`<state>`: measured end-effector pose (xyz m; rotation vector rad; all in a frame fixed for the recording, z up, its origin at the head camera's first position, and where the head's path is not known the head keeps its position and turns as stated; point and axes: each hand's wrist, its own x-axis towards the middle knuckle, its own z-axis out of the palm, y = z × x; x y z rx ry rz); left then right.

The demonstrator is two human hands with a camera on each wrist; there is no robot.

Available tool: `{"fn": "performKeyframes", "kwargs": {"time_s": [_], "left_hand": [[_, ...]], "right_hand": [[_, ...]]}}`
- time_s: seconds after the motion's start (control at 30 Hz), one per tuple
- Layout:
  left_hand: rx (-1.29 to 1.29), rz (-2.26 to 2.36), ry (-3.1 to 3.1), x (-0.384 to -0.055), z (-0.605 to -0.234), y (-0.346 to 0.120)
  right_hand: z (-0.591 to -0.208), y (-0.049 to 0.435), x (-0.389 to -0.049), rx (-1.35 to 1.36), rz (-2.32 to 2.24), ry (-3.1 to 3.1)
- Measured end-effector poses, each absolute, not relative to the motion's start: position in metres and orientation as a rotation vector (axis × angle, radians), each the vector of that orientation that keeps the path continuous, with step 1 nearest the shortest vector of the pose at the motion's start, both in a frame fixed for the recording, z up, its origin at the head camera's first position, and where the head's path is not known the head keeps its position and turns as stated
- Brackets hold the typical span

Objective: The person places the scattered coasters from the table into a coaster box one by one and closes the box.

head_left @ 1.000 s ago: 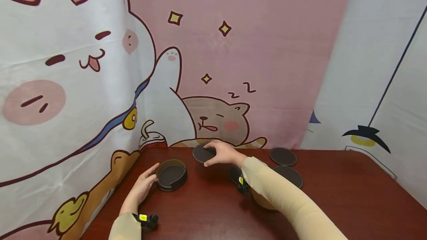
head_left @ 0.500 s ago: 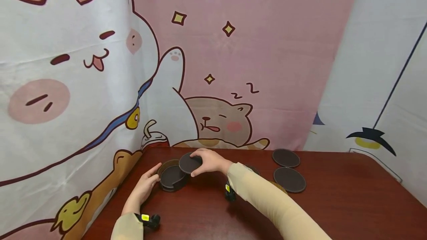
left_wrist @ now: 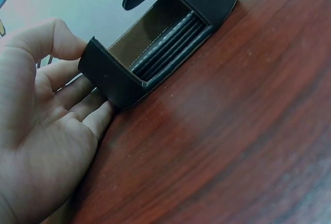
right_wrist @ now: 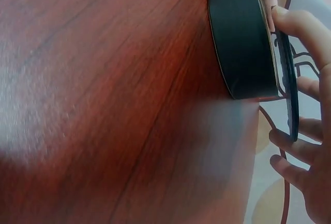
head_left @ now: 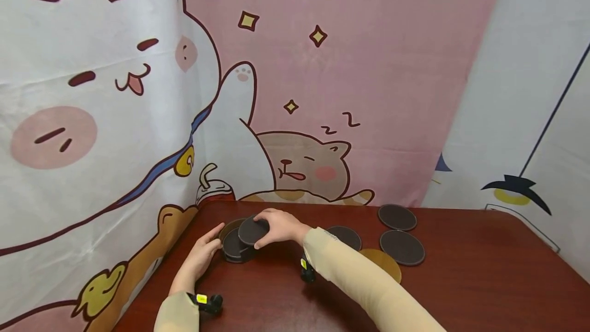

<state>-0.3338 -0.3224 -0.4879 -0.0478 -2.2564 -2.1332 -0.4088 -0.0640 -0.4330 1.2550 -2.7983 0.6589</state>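
A round dark coaster holder (head_left: 234, 257) with a notch in its wall stands on the table at the left. Several coasters (left_wrist: 170, 48) lie stacked inside it, seen through the notch in the left wrist view. My left hand (head_left: 198, 259) holds the holder's left side, thumb near the rim and fingers against the outer wall. A dark round coaster (head_left: 251, 231) is pinched by its edges between the thumb and fingers of my right hand (head_left: 282, 227). It hangs tilted over the right part of the holder's opening. In the right wrist view this coaster (right_wrist: 290, 92) appears edge-on, close over the rim.
Right of the holder, three dark coasters lie on the table: one nearer (head_left: 345, 236), two farther right (head_left: 402, 247). A tan disc (head_left: 384, 265) lies partly behind the right sleeve. A printed cloth (head_left: 369, 91) hangs behind the reddish-brown table (head_left: 484, 265).
My right hand has carried the coaster leftward until it overlaps the holder. The nearer coaster and the tan disc have come out from behind the sleeve. The left hand has stayed on the holder.
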Motion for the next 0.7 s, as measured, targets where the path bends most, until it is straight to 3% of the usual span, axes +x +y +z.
{"fn": "performKeyframes", "kwargs": {"time_s": [0.7], "left_hand": [[-0.036,-2.149,-2.281,-0.333,-0.485,-0.322]], "right_hand": [[-0.439,-0.087,-0.396,1.201,0.7,-2.861]]}}
